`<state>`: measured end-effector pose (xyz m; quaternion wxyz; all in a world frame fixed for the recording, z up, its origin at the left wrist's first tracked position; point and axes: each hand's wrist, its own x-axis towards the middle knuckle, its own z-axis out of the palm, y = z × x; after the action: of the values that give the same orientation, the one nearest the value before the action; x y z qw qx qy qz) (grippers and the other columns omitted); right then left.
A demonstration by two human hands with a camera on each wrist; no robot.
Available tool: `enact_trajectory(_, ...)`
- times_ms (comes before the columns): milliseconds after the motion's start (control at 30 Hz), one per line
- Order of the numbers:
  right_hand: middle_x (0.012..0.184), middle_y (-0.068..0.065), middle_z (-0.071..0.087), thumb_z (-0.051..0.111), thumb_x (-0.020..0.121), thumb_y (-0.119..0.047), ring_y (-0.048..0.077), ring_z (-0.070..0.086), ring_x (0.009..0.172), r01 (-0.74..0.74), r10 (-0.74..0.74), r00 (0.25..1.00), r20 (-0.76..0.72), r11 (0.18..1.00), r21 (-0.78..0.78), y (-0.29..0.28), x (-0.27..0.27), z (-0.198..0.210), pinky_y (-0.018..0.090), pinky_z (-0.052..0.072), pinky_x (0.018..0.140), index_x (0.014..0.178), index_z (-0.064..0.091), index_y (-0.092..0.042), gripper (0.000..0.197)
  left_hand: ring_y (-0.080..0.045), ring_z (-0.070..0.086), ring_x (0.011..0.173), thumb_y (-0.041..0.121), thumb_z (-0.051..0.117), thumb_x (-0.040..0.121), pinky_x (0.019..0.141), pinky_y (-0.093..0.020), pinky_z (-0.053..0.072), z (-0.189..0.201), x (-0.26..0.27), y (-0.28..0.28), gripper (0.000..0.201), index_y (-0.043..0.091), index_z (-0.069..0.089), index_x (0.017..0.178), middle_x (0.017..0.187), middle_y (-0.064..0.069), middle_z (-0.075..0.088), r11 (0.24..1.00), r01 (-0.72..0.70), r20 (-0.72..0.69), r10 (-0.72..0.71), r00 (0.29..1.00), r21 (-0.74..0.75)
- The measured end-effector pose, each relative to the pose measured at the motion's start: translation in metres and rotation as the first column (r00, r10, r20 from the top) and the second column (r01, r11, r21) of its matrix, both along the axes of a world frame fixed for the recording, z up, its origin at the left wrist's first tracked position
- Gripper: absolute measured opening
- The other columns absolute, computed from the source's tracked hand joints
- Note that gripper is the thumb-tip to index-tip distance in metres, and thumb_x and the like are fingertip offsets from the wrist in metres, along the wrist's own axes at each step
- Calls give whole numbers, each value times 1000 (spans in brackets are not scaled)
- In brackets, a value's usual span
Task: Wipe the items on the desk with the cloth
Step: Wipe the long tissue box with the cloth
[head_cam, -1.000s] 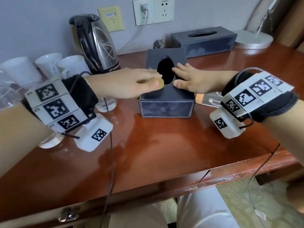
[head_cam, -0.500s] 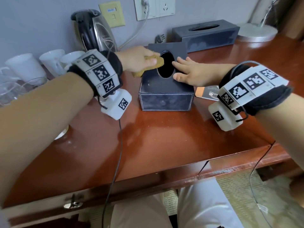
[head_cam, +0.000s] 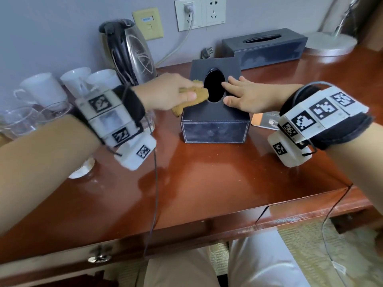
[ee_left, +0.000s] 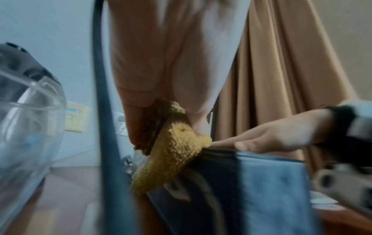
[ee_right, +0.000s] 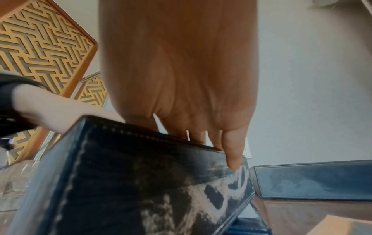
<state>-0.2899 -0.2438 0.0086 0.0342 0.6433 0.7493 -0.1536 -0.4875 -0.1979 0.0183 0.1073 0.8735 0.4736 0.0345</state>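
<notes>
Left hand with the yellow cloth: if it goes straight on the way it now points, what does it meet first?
Probably the right hand, lying flat on the dark square tissue box just across its oval hole. The left hand grips the yellow cloth at that hole's edge; depth is uncertain.

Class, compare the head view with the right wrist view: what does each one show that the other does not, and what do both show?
Only the head view shows the yellow cloth gripped in the left hand, the oval opening in the square box's top, the kettle, the white cups and the desk's front edge.

Only the right wrist view shows the pale scuffs on the square box's side and a lattice screen.

Both show the right hand lying flat on the square box, and the long tissue box behind.
</notes>
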Motion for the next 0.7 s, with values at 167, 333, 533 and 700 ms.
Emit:
enact_trajectory(167, 158, 12, -8, 21, 103, -36, 31, -7, 145, 5, -5, 1000, -11, 1000, -14, 0, 2, 1, 33, -2, 114, 150, -3, -9, 59, -19, 42, 131, 28, 39, 103, 95, -18, 30, 6, 22, 39, 43, 20, 39, 145, 149, -1, 42, 997, -73, 21, 73, 997, 21)
enact_trajectory(333, 158, 12, -9, 20, 103, -34, 31, -7, 145, 7, -8, 1000, -23, 1000, -10, 0, 1, -1, 33, -2, 114, 150, -3, -8, 58, -23, 61, 105, 26, 44, 100, 93, -24, 40, -1, 7, 22, 38, 31, 49, 138, 131, -9, 61, 1000, 10, 37, -9, 999, -12)
enact_trajectory(533, 158, 13, -9, 19, 104, -33, 31, -8, 145, 0, 0, 1000, -22, 1000, 4, 3, 3, -4, 33, -4, 113, 150, -1, -7, 57, 10, 56, 93, 19, 49, 98, 86, -7, 37, -8, -23, -37, 38, 27, 52, 135, 148, 8, 40, 990, 132, 91, -128, 988, -41)
enact_trajectory(700, 157, 18, -6, 18, 104, -29, 35, -5, 144, -1, 1, 1000, 11, 1000, 16, 2, 1, -3, 34, -2, 113, 149, -1, -3, 55, -13, 59, 97, 27, 43, 101, 84, -18, 36, 1, -1, 0, 40, 27, 47, 140, 122, 1, 61, 998, 55, -9, -55, 998, 24)
